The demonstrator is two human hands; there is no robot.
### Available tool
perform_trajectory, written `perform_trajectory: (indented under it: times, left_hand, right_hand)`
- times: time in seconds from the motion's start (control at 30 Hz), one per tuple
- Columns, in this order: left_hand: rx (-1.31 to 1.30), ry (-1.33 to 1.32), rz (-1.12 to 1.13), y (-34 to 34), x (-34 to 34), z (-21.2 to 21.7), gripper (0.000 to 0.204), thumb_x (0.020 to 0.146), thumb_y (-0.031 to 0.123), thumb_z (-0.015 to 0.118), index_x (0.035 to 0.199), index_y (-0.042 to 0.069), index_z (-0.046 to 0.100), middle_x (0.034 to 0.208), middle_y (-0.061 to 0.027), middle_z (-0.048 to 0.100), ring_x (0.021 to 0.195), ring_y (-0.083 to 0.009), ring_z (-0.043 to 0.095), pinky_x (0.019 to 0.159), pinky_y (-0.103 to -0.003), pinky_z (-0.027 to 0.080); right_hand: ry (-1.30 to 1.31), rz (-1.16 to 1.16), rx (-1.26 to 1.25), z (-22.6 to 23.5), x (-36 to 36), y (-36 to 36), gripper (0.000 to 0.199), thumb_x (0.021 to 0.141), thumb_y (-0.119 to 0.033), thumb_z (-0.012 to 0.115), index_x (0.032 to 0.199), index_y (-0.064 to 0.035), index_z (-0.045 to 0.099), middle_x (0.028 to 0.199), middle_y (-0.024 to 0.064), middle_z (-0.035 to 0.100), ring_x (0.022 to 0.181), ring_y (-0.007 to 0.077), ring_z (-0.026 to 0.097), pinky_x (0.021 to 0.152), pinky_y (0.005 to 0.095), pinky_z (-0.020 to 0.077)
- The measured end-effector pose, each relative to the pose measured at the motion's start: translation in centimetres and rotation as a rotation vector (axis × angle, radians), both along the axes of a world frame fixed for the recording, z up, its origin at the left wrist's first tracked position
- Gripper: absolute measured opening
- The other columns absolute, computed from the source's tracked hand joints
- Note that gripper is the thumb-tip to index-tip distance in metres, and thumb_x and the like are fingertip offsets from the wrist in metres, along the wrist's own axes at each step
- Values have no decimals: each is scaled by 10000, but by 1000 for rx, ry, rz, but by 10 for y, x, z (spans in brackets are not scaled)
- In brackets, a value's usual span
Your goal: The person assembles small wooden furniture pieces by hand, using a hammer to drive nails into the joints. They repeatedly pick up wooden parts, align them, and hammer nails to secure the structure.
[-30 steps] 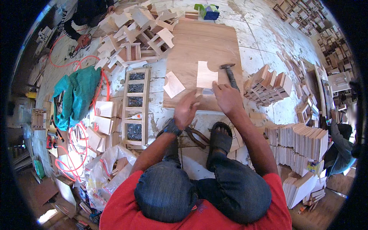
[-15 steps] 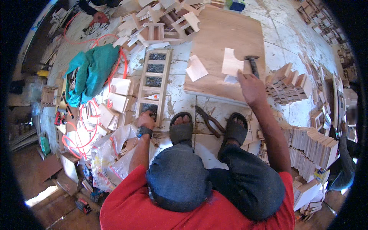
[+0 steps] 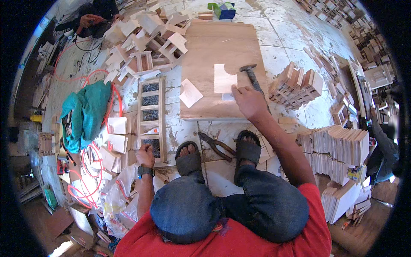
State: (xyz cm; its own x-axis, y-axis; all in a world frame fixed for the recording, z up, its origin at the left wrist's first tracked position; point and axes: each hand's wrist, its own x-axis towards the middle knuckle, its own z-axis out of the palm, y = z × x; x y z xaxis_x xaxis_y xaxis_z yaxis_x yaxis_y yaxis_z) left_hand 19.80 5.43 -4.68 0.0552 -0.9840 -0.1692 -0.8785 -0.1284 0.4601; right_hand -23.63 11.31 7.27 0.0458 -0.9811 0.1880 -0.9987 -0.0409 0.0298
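My right hand (image 3: 249, 102) grips the lower right corner of a pale notched wooden piece (image 3: 225, 80) over a plywood board (image 3: 201, 47). A small whitish piece (image 3: 227, 97) shows beneath its lower edge. Left of it lies another notched wooden piece (image 3: 191, 93). A hammer (image 3: 253, 79) rests on the board, just beyond my right hand. My left hand (image 3: 145, 155) is closed, fingertips pinched, beside the near end of a divided wooden tray (image 3: 140, 115). Dark small bits, like nails, fill the tray's compartments; what the left fingers hold is too small to make out.
Pincers (image 3: 217, 145) lie between my feet. A white bottle with an orange tip (image 3: 152, 131) sits in the tray. Stacked wooden parts (image 3: 336, 145) stand at right, a heap of assembled pieces (image 3: 143, 62) beyond the tray. Another person's hand (image 3: 90, 21) is at the far left.
My left hand has come up out of the tray's nearest compartment and drawn back, fingers pinched. My right hand stays at the notched piece's corner. The whole view has shifted.
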Motion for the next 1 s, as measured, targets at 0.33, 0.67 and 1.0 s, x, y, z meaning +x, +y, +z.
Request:
perform_trajectory:
  times: [0.33, 0.67, 1.0]
  left_hand:
    - [-8, 782, -416, -38, -222, 60, 288, 842, 35, 632, 1129, 38, 599, 788, -86, 668, 689, -144, 618, 629, -280, 493]
    - [-75, 979, -599, -30, -243, 102, 250, 854, 39, 659, 1104, 24, 661, 977, -59, 670, 897, -121, 595, 803, -254, 483]
    - [-344, 888, -646, -23, -314, 95, 213, 798, -9, 644, 991, 66, 693, 868, -134, 672, 781, -279, 636, 708, -356, 509]
  right_hand:
    - [-10, 39, -40, -5, -2, -2, 378, 791, -99, 546, 1129, 70, 566, 857, 142, 653, 801, 274, 653, 611, 372, 555]
    - [-9, 6, -71, -10, 0, 1, 395, 781, -117, 560, 1151, 23, 568, 854, 87, 629, 837, 231, 631, 622, 344, 541]
    - [-110, 63, -139, -12, -7, 3, 280, 788, -117, 564, 1035, 13, 583, 839, 107, 612, 816, 271, 619, 656, 356, 529]
